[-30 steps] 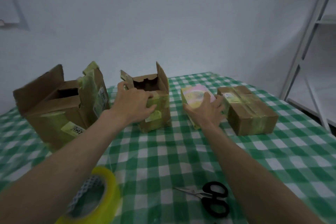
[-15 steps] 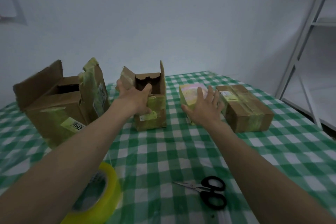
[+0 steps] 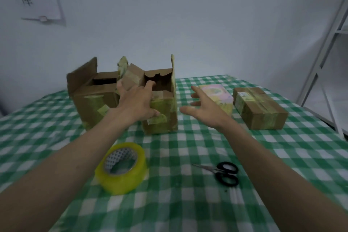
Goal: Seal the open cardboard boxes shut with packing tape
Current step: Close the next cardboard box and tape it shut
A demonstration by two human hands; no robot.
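A small open cardboard box (image 3: 162,118) stands mid-table with its flaps up and old yellowish tape on its front. My left hand (image 3: 137,101) holds it: thumb on the front face, fingers spread over the front top edge, index finger reaching into the opening. My right hand (image 3: 207,107) hovers with fingers apart just right of this box, holding nothing. A larger open cardboard box (image 3: 90,103) sits to the left, partly behind my left hand. A roll of yellow packing tape (image 3: 122,167) lies flat near me, under my left forearm.
Black-handled scissors (image 3: 224,172) lie near the front, right of the tape. A pink-and-yellow packet box (image 3: 216,92) and a taped-shut cardboard box (image 3: 259,109) sit at the right. A green checked cloth (image 3: 188,203) covers the table. A white shelf frame (image 3: 329,43) stands far right.
My right hand has come off the pink-and-yellow box and moved left toward the small open box. My left hand's fingers have slid up over that box's top edge.
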